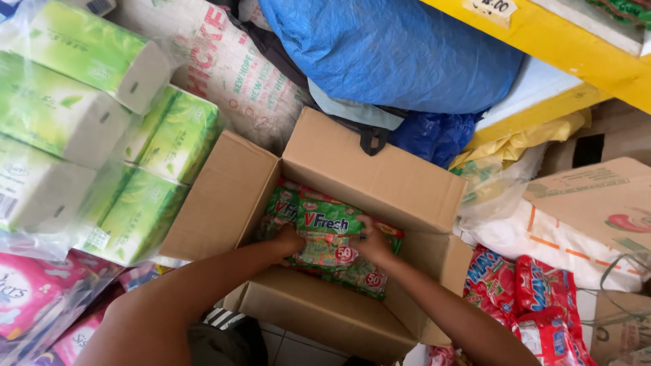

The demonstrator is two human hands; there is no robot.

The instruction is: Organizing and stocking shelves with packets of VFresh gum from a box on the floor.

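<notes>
One open cardboard box (380, 176); two hands (288, 238) inside it; five green tissue packs (88, 51) at the box's left; one blue sack (400, 47); one white printed sack (230, 68).

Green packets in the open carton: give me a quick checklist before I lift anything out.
1. Carton flaps folded back, opening unobstructed: ok.
2. Left hand on the top green packet: ok, it rests on the packet's left edge.
3. Right hand on the same packet: ok, at its right edge.
4. Fingers closed under the packet: cannot tell, they are hidden.
5. How many packets lie underneath: cannot tell, only the upper layer shows.
6. Green tissue packs close to the left flap: ok, apart from the opening.
</notes>
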